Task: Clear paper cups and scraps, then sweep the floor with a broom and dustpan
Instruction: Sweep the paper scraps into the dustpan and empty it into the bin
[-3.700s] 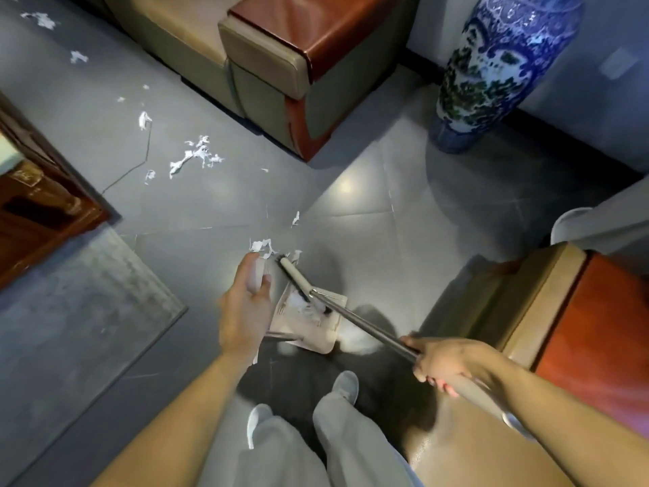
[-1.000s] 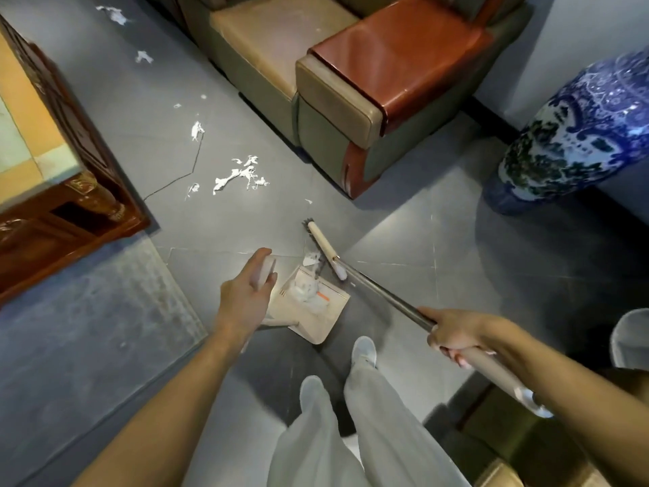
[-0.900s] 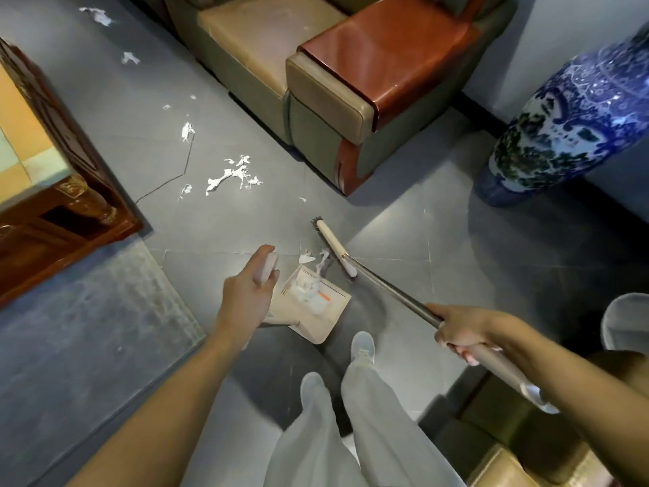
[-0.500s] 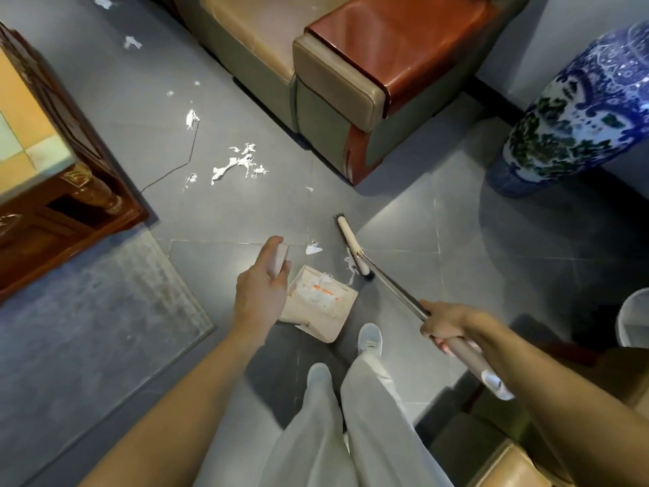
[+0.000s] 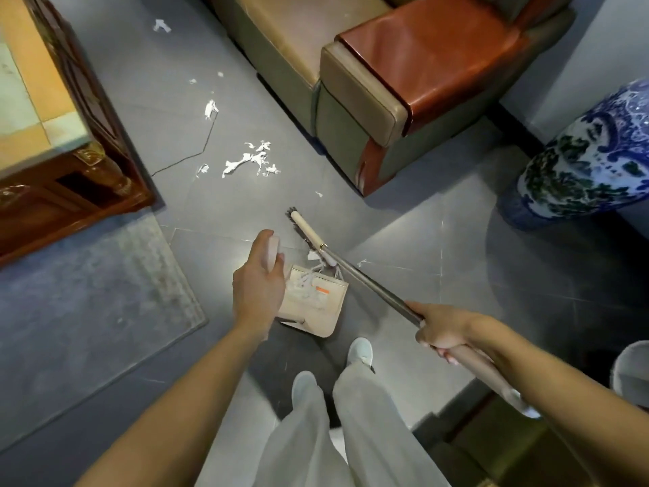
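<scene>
My left hand grips the upright handle of a beige dustpan that sits on the grey floor in front of my feet, with white paper scraps inside it. My right hand holds the metal shaft of the broom. The broom head lies at the far lip of the pan, with a few scraps against it. A cluster of torn white paper scraps is scattered farther ahead, with smaller bits beyond.
A sofa arm stands ahead on the right, a dark wooden table on the left, a grey rug below it. A blue-and-white vase stands at right. A white bin rim shows at the right edge.
The broom head has swept back to the pan's far lip, bringing a few scraps with it. My left hand has kept its grip on the dustpan handle.
</scene>
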A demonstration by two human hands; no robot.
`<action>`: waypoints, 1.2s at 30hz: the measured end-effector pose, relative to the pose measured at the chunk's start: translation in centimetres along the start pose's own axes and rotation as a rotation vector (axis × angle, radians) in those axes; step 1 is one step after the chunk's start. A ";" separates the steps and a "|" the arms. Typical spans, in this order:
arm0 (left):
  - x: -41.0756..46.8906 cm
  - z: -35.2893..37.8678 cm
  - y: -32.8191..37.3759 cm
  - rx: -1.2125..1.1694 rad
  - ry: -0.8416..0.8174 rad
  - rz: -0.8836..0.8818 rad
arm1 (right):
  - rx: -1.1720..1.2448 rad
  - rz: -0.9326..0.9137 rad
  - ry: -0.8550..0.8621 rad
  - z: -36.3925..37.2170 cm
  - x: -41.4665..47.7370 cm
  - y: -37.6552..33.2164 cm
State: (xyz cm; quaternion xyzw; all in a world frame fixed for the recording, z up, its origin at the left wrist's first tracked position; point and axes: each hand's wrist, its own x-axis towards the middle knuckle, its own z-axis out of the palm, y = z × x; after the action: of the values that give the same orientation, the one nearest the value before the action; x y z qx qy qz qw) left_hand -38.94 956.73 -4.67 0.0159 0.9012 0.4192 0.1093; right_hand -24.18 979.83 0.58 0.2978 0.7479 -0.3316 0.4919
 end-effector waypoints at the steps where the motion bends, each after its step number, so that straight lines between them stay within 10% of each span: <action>1: 0.3 0.1 0.0 -0.014 0.012 -0.015 | -0.032 -0.009 0.018 -0.9 0.7 -0.5; 9: 2.1 1.8 1.4 0.030 -0.028 0.008 | -0.290 -0.032 0.016 -3.8 5.6 -3.4; 18: 2.4 0.9 0.6 -0.021 -0.082 0.026 | 0.054 -0.052 -0.194 -2.0 1.0 2.0; 36: 2.4 2.4 3.1 0.032 -0.287 0.105 | 0.114 0.067 0.086 -2.4 1.3 6.6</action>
State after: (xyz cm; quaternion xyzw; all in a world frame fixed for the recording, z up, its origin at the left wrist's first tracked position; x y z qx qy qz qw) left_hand -40.97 960.81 -4.29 0.1246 0.8807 0.4036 0.2145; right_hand -20.84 985.85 -1.30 0.3642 0.7378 -0.3439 0.4525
